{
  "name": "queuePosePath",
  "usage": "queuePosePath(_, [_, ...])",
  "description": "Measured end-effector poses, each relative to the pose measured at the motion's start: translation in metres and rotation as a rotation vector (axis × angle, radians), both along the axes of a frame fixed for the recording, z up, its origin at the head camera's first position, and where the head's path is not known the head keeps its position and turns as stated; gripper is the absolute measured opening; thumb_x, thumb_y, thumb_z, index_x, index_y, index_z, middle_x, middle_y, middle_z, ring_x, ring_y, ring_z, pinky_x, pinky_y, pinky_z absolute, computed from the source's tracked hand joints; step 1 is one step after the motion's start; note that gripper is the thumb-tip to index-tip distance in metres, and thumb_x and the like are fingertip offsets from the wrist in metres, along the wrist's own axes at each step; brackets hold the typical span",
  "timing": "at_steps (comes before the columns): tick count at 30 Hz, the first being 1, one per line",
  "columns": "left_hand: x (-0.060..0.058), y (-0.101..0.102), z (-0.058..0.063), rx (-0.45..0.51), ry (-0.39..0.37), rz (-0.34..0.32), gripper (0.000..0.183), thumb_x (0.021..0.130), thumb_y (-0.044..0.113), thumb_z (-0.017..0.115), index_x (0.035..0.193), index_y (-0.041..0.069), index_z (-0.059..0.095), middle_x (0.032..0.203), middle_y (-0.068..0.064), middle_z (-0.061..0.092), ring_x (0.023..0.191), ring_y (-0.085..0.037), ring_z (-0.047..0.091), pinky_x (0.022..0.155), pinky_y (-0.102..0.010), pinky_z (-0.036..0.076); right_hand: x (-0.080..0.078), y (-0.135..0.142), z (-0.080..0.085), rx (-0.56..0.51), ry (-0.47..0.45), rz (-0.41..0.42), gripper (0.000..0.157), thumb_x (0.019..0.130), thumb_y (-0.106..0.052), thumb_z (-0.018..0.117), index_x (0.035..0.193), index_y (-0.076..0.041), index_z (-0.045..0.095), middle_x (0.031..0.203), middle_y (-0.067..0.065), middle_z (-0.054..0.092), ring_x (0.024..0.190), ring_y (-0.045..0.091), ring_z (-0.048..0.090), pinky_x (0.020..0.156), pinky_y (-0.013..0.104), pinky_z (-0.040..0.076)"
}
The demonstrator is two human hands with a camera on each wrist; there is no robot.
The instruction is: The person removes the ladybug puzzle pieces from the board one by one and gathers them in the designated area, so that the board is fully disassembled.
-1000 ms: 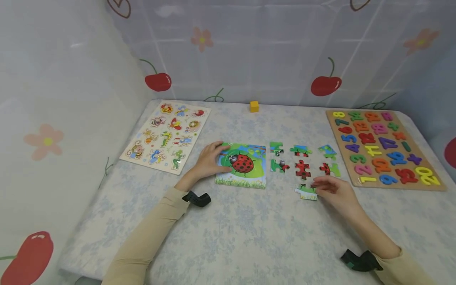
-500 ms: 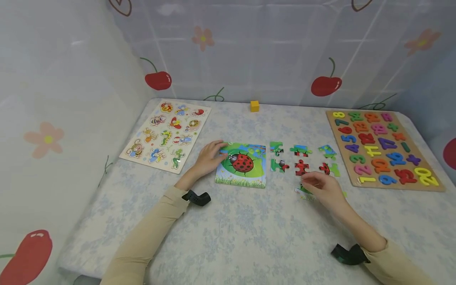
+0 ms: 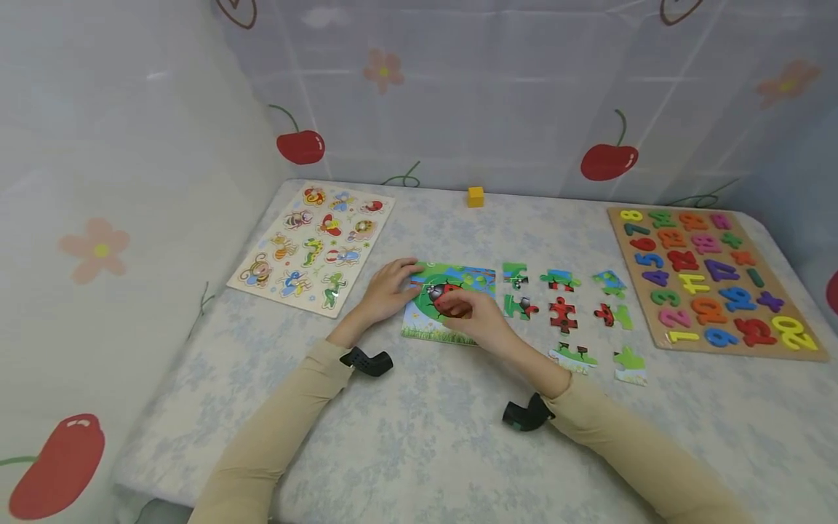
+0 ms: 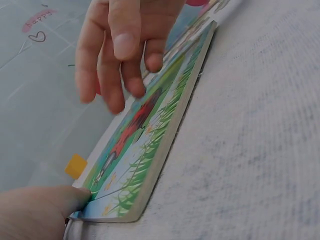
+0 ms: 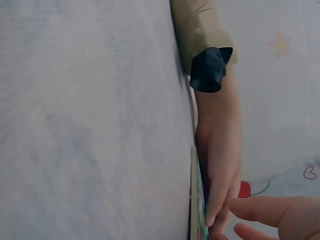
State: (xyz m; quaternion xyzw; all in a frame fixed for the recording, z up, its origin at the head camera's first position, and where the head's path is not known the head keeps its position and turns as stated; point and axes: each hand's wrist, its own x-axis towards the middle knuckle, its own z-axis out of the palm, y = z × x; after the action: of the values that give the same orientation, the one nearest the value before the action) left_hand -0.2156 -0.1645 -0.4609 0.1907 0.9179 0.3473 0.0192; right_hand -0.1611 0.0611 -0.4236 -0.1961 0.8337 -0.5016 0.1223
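A square ladybug puzzle board [image 3: 422,324] lies flat on the table in the head view. My left hand [image 3: 388,290] rests at its left side, thumb lying on the picture; in the left wrist view, that thumb [image 4: 75,197] touches the near corner of the board. Over the board's right part hovers my right hand [image 3: 481,316], fingers loosely bent and hiding some of the ladybug. In the left wrist view nothing shows between the right hand's hanging fingers [image 4: 114,92]. Several loose jigsaw pieces [image 3: 563,314] lie in rows to the right of the board.
An insect peg puzzle [image 3: 308,251] lies at the back left, and a wooden number board [image 3: 753,346] at the right. A small yellow cube [image 3: 475,196] sits by the back curtain [image 3: 458,116]. Each wrist wears a black band piece [image 3: 366,362].
My right hand has moved left from the bottom jigsaw pieces to above the ladybug board, uncovering the lower-right piece. The left hand stays at the board's left side.
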Motion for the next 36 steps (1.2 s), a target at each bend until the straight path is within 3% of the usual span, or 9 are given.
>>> queuePosePath(4, [-0.001, 0.003, 0.000, -0.014, 0.014, -0.005, 0.044, 0.096, 0.027, 0.056, 0.137, 0.011, 0.051, 0.149, -0.009, 0.039, 0.142, -0.029, 0.030, 0.116, -0.055, 0.019, 0.000, -0.018, -0.006, 0.079, 0.073, 0.039, 0.049, 0.082, -0.003, 0.072, 0.128, 0.002, 0.056, 0.121, 0.018, 0.061, 0.107, 0.031, 0.058, 0.089, 0.040, 0.051])
queuePosePath(9, [0.001, 0.005, 0.001, -0.024, 0.029, 0.002, 0.043, 0.096, 0.026, 0.057, 0.136, 0.011, 0.052, 0.148, -0.009, 0.040, 0.141, -0.029, 0.032, 0.115, -0.056, 0.021, 0.004, -0.029, -0.009, 0.135, 0.132, 0.036, 0.060, 0.079, 0.000, 0.073, 0.134, 0.001, 0.050, 0.117, 0.016, 0.063, 0.108, 0.029, 0.059, 0.093, 0.041, 0.051])
queuePosePath(18, [0.003, 0.003, 0.003, -0.034, 0.036, 0.002, 0.043, 0.096, 0.026, 0.057, 0.136, 0.010, 0.052, 0.148, -0.010, 0.041, 0.141, -0.029, 0.032, 0.114, -0.056, 0.022, 0.005, -0.032, -0.012, 0.094, 0.158, 0.035, 0.058, 0.077, 0.002, 0.075, 0.131, -0.003, 0.055, 0.115, 0.015, 0.061, 0.106, 0.028, 0.057, 0.091, 0.042, 0.051])
queuePosePath(23, [0.003, 0.002, 0.003, -0.034, 0.036, -0.001, 0.044, 0.096, 0.026, 0.057, 0.136, 0.010, 0.052, 0.148, -0.011, 0.040, 0.141, -0.030, 0.032, 0.114, -0.057, 0.022, 0.005, -0.032, -0.017, 0.005, 0.168, 0.018, 0.047, 0.079, 0.006, 0.071, 0.124, -0.004, 0.059, 0.112, 0.016, 0.054, 0.098, 0.027, 0.055, 0.085, 0.039, 0.051])
queuePosePath(27, [0.003, 0.002, 0.002, -0.038, 0.039, 0.000, 0.044, 0.096, 0.026, 0.057, 0.136, 0.010, 0.052, 0.148, -0.011, 0.040, 0.141, -0.030, 0.032, 0.114, -0.057, 0.022, -0.001, -0.030, -0.020, -0.116, 0.108, -0.021, 0.033, 0.084, 0.006, 0.066, 0.116, 0.001, 0.062, 0.105, 0.018, 0.054, 0.087, 0.023, 0.057, 0.077, 0.028, 0.052])
queuePosePath(30, [0.002, 0.002, 0.001, -0.037, 0.046, 0.000, 0.043, 0.096, 0.025, 0.057, 0.136, 0.010, 0.052, 0.148, -0.011, 0.041, 0.141, -0.030, 0.033, 0.114, -0.057, 0.023, -0.008, -0.024, -0.018, -0.187, -0.020, -0.096, 0.028, 0.085, 0.004, 0.065, 0.113, 0.003, 0.063, 0.103, 0.018, 0.057, 0.081, 0.016, 0.060, 0.072, 0.022, 0.051])
queuePosePath(34, [0.002, 0.002, 0.001, -0.031, 0.042, 0.000, 0.043, 0.096, 0.025, 0.057, 0.136, 0.010, 0.052, 0.148, -0.011, 0.041, 0.141, -0.030, 0.032, 0.114, -0.056, 0.023, -0.015, -0.003, -0.009, -0.211, -0.160, -0.186, 0.031, 0.086, 0.002, 0.064, 0.117, 0.001, 0.062, 0.108, 0.014, 0.057, 0.079, 0.004, 0.061, 0.071, 0.020, 0.051])
queuePosePath(36, [0.002, 0.002, 0.000, -0.030, 0.038, -0.002, 0.043, 0.096, 0.025, 0.056, 0.136, 0.010, 0.052, 0.148, -0.011, 0.040, 0.141, -0.030, 0.032, 0.114, -0.056, 0.022, -0.016, 0.013, -0.007, -0.195, -0.167, -0.200, 0.032, 0.087, 0.002, 0.063, 0.119, 0.001, 0.061, 0.110, 0.014, 0.056, 0.078, 0.001, 0.062, 0.072, 0.021, 0.052])
